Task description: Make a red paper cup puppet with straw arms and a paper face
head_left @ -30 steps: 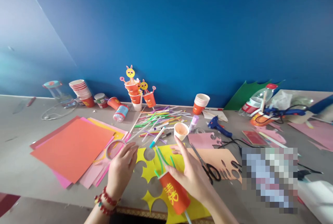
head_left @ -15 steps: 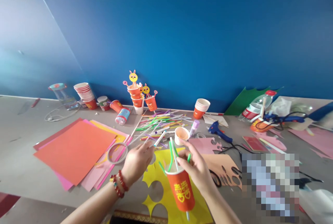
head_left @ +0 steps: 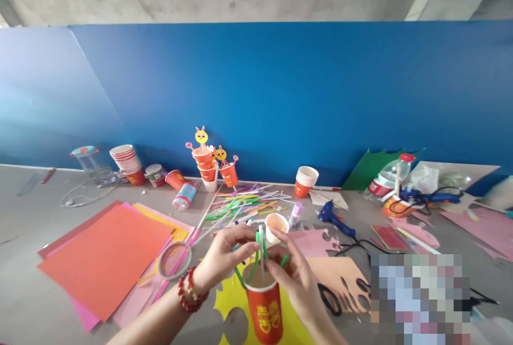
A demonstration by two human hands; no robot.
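In the middle front is a red paper cup [head_left: 263, 310] with yellow characters, upright over yellow paper. A white straw [head_left: 262, 259] and several green bent straws [head_left: 239, 276] stick up out of it. My left hand [head_left: 224, 254], wearing red bead bracelets [head_left: 191, 289], reaches in from the left; its thumb and index finger close around a green straw's upper end. At the cup's right side, my right hand [head_left: 294, 275] has its fingers closed about the white straw just above the rim. Its palm covers part of the rim; the exact finger contact is partly hidden.
Yellow cut paper [head_left: 236, 294] lies beneath. Orange sheets [head_left: 108, 259] and a tape roll [head_left: 175, 259] are left. Behind are loose straws [head_left: 240, 203], a white-rimmed cup [head_left: 277, 227] and cup figures [head_left: 204, 161]. Black-handled scissors [head_left: 329, 299] and a blue glue gun [head_left: 334, 219] lie right.
My left hand has moved right to the straws above the cup. The cup and my right hand have shifted slightly left, and the cup stands straighter. The whole view has tilted up.
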